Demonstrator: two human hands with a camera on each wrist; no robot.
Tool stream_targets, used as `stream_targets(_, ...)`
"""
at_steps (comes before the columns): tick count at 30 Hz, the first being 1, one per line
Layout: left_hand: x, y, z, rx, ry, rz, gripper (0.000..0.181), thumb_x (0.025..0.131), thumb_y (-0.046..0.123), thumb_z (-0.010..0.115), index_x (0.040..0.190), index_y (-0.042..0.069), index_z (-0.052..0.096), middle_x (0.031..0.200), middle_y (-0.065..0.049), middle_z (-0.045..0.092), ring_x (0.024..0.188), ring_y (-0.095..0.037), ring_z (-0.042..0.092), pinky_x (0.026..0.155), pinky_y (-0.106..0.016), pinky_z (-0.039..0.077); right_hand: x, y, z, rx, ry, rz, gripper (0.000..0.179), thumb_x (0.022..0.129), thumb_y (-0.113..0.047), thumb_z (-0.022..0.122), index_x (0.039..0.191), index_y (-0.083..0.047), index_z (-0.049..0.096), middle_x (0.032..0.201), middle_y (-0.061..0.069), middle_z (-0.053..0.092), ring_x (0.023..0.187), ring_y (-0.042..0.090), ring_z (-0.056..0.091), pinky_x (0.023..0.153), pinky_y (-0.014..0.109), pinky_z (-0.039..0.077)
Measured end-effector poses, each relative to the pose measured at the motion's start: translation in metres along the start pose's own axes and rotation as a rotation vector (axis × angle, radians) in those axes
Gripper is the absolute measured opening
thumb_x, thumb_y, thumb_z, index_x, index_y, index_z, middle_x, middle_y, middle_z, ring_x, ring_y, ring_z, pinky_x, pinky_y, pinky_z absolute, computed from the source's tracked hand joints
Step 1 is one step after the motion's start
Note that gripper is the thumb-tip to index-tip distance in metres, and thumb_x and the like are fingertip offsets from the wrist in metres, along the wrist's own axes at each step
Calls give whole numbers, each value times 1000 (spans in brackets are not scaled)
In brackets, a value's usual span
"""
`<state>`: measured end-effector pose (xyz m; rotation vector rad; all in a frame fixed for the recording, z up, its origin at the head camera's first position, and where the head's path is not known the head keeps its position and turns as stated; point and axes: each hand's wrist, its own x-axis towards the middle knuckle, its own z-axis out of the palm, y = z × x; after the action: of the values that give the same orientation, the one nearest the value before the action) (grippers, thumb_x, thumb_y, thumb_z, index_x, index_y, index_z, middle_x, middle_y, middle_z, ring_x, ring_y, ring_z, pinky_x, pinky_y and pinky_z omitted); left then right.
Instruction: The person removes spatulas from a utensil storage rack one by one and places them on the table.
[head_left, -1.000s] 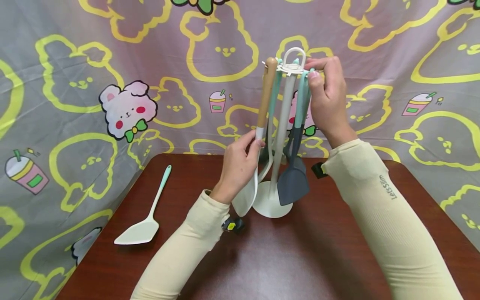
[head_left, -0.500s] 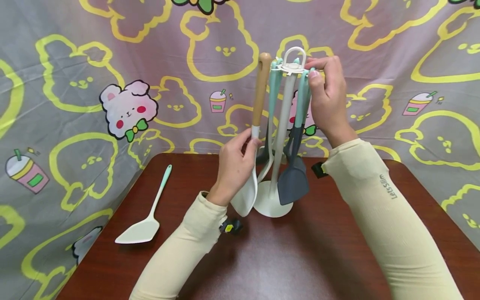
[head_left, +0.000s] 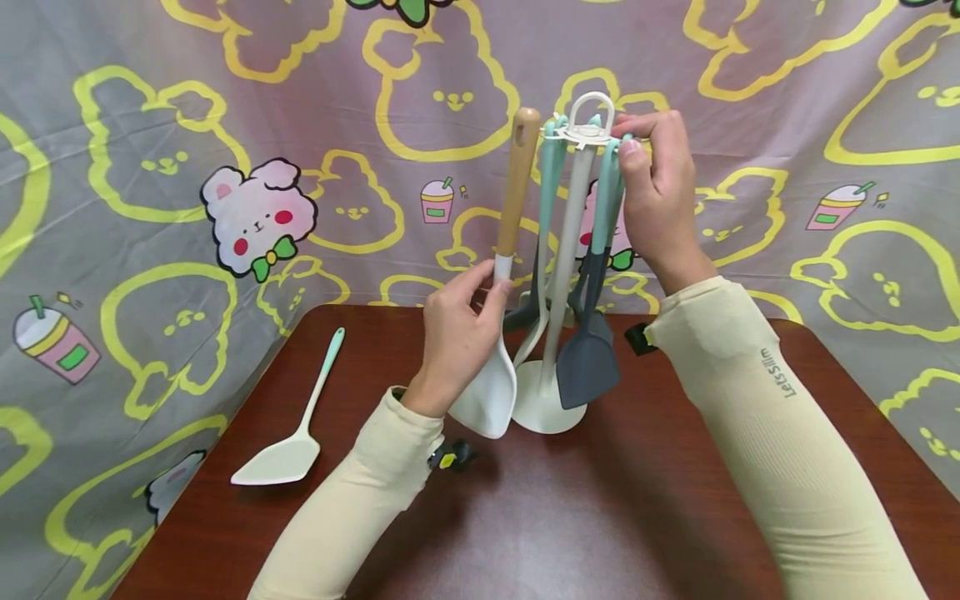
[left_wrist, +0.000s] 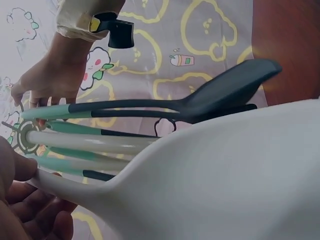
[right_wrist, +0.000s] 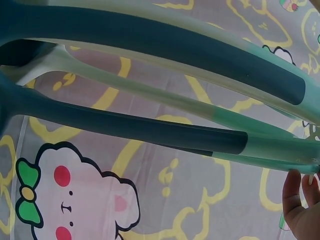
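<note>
My left hand (head_left: 459, 337) pinches the white neck of a spatula with a wooden handle (head_left: 517, 187), held nearly upright just left of a white utensil rack (head_left: 567, 233). The spatula's broad white blade (left_wrist: 225, 170) fills much of the left wrist view. At the rack's top, my right hand (head_left: 662, 187) has thumb and fingers on the teal handle end of a dark grey turner (head_left: 588, 371) at its hook. Several other teal-handled utensils hang around the pole, partly hiding each other. In the right wrist view, my right fingertips (right_wrist: 292, 192) touch the hook end.
A cream turner with a teal handle (head_left: 288, 454) lies on the left of the brown table (head_left: 637, 517). The rack's round white base (head_left: 543, 417) stands near the middle. Behind hangs a patterned cloth (head_left: 360, 100).
The wooden-handled spatula has moved left, away from the rack, with my left hand, and its blade has turned to show more width. My right hand stays at the rack's top.
</note>
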<state>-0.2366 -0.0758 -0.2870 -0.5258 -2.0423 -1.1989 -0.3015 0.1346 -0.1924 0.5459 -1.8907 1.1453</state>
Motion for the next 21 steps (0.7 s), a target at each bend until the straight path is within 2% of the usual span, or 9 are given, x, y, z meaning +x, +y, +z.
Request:
stream_targets(7,-4,-10,-13,29,16,-30,21,91,14,69,110,6,73,90,-9,75,74,-17,69,63,-26,52,-1,-2,0,15,21,-43,50,88,-31,36,112,6,58,117,18,55,125,15,54,96,26,37)
stream_targets(17,-11,-24,-38,72,13,-114,18,91,14,69,106,6,74,89,-8,75,73,-17,69,60,-25,49,-3,-5,0,5,2,-7,47,88,-30,35,112,4,57,120,18,55,126,14,54,96,25,36)
stream_targets(21,-13,-29,-46,106,-1,-125,16,91,15,69,103,6,74,86,-8,75,72,-17,69,60,-25,48,-3,-6,-1,10,19,-33,49,88,-31,35,112,6,58,118,19,55,125,15,55,95,25,37)
